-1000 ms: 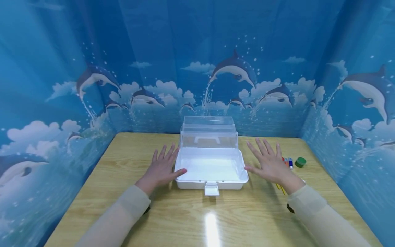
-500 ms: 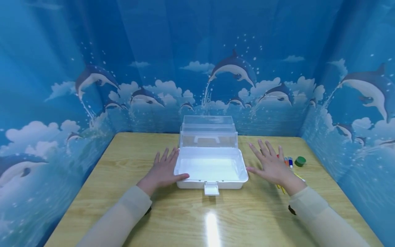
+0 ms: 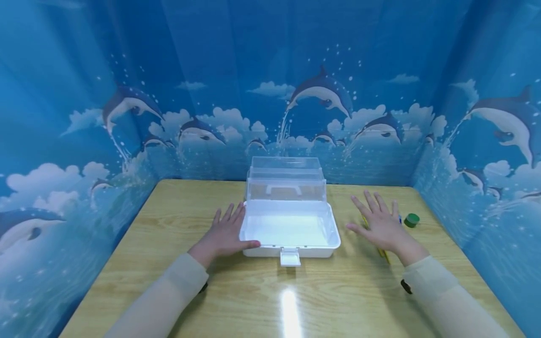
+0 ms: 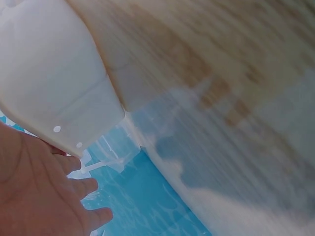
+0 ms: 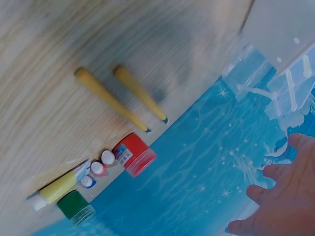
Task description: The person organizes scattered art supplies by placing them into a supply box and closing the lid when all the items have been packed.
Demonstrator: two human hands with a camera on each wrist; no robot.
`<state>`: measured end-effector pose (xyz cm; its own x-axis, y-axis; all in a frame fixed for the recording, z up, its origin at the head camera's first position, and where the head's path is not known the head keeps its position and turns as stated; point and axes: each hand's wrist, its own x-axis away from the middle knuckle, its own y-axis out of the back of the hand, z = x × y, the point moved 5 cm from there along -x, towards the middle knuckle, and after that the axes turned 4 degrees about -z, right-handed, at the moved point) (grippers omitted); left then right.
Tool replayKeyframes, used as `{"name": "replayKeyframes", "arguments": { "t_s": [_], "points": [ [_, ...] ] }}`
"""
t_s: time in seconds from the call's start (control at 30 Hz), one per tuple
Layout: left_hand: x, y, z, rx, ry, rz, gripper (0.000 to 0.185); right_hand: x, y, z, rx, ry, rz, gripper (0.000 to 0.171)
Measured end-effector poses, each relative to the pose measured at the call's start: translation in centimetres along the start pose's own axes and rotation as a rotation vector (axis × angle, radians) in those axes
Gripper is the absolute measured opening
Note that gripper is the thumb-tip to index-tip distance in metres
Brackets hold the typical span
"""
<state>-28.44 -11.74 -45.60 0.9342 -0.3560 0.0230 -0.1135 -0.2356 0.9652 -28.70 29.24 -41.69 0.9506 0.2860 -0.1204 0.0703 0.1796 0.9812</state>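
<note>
A white plastic box [image 3: 291, 252] stands with its clear lid [image 3: 285, 180] raised and its front latch [image 3: 290, 258] flipped down. At the box's left side is my left hand [image 3: 221, 237], fingers straight and spread, thumb over the front-left rim. Apart from the box on its right, my right hand [image 3: 382, 230] spreads its fingers above the table and holds nothing. Below that hand, the right wrist view has two yellow sticks [image 5: 110, 98] with dark tips, a red-lidded jar [image 5: 133, 152], a green-lidded jar [image 5: 74, 204] and a yellow tube [image 5: 59, 187].
Several small tubes [image 5: 98, 168] lie between the red-lidded jar and the yellow tube. The wooden table [image 3: 249, 300] ends against a blue dolphin-print curtain [image 3: 236, 70] at the back, with more curtain on both sides.
My right hand has shifted right, away from the box and farther over the small items. My left hand has edged slightly right, its thumb farther over the box's rim.
</note>
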Motion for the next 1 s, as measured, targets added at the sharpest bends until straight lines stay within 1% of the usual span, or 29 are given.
{"name": "replayKeyframes", "arguments": {
  "t_s": [0.13,0.33,0.57,0.73,0.83,1.0],
  "points": [
    [0.1,0.1,-0.1,0.003,0.000,0.013,0.126,0.2,0.4,-0.6,-0.011,-0.022,0.019,0.085],
    [0.2,0.3,-0.2,0.013,0.005,0.026,0.125,0.3,0.6,-1.4,-0.006,-0.056,0.041,0.084],
    [0.3,0.3,-0.2,0.020,0.002,0.021,0.122,0.0,0.1,-2.2,0.019,-0.076,0.076,0.085],
    [0.3,0.2,-0.1,0.008,0.007,0.030,0.124,-0.4,-0.4,-2.9,0.041,-0.080,0.077,0.087],
    [0.3,0.2,-0.1,0.005,0.007,0.029,0.124,-0.8,-0.8,-3.5,0.054,-0.087,0.080,0.082],
    [0.3,0.3,-0.2,0.018,0.014,0.036,0.123,-1.4,-1.2,-4.2,0.065,-0.103,0.072,0.063]
  ]
}}
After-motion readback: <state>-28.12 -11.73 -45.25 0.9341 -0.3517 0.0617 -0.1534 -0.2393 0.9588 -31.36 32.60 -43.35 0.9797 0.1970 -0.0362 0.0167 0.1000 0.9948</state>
